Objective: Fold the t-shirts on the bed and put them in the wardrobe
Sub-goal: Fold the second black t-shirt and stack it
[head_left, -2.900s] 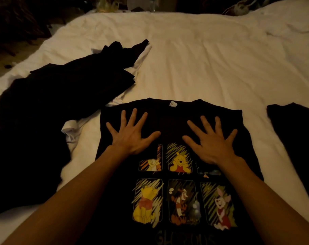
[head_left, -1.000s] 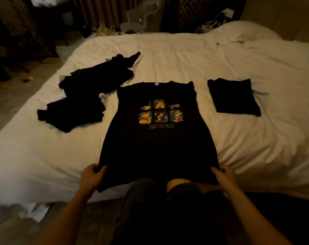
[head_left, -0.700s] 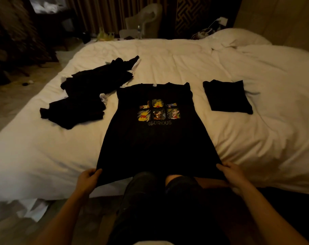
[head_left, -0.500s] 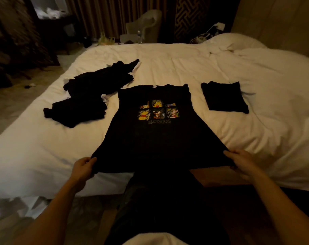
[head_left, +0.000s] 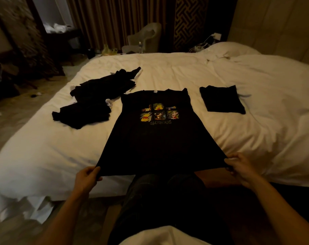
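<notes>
T-shirt [head_left: 155, 142] hem corners held: left grip [head_left: 87, 177], right grip [head_left: 240, 168].

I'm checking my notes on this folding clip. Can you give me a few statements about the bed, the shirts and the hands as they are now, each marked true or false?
1. The left hand and the right hand each grip a bottom corner of the printed t-shirt. True.
2. The folded black shirt lies to the left of the printed t-shirt. False: it lies to its right, apart from it.
3. A heap of unfolded dark clothes lies on the bed, left of the printed t-shirt. True.
4. The printed t-shirt lies print side down. False: the print faces up.
5. A white pillow lies at the bed's far right end. True.
</notes>
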`<state>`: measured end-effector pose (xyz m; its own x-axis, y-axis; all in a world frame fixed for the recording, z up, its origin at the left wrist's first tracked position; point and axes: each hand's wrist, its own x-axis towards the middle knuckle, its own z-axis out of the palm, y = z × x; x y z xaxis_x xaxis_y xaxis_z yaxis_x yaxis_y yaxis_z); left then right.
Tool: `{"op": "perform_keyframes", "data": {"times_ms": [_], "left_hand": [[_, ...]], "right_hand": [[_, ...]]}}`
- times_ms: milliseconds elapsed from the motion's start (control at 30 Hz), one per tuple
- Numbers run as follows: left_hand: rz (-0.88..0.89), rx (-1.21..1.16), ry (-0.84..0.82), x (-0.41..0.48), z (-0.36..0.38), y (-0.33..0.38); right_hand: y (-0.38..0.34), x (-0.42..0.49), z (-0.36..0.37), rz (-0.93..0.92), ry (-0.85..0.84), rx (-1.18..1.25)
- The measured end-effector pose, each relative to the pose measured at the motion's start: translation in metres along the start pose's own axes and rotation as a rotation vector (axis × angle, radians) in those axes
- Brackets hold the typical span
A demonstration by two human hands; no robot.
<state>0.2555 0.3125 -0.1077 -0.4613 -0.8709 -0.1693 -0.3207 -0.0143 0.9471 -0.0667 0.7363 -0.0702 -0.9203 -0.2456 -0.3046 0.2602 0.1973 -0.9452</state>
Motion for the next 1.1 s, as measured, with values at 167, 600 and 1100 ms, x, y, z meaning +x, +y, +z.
{"op": "perform_keyframes", "data": {"times_ms": [167,600,1100], "left_hand": [[0.162,-0.032,-0.030,-0.010,-0.012,0.017],[0.146,0.199,-0.264,0.004,-0.024,0.030],[-0.005,-0.230,-0.216,0.029,-0.032,0.078]], "right_hand": [[-0.001,-0.003,-0.004,-0.055,-0.049,0.015],[-0.011,0.005,-0.018,0.077,-0.289,-0.194],[-0.064,0.001,-0.016,-0.340,-0.050,-0.068]]}}
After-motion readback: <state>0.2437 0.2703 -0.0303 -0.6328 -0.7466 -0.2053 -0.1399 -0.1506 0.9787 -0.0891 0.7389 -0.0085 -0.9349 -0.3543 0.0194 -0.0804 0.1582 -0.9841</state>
